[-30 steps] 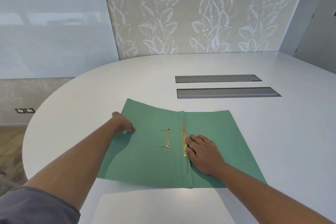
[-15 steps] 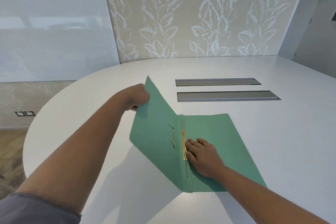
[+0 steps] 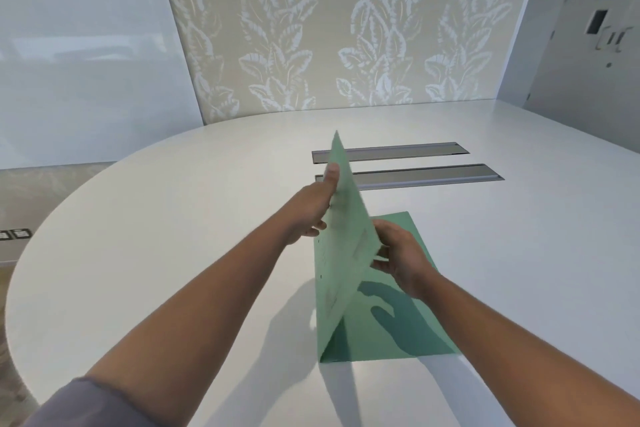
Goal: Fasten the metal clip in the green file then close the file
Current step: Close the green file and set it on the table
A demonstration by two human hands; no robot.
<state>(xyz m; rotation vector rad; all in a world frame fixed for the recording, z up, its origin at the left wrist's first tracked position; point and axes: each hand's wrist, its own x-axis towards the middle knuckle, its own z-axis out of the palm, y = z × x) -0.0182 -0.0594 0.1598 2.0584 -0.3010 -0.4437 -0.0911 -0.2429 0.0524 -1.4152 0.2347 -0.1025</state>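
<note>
Head view: file (image 3: 388,333) on tabletop (image 3: 173,218), back cover flat, front cover near upright. Left hand (image 3: 311,208) pinching cover's edge; right hand (image 3: 398,256) half open beside it, grip unclear. Clip hidden; fastening unconfirmed. Remaining: lower cover shut.

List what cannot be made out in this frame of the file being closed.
- Metal clip: head view, hidden behind the raised cover of the green file.
- Right hand: fingertips hidden behind that cover.
- Left hand: its fingers behind the cover unseen.
- Cover's faint markings: blurred, unreadable.
</note>
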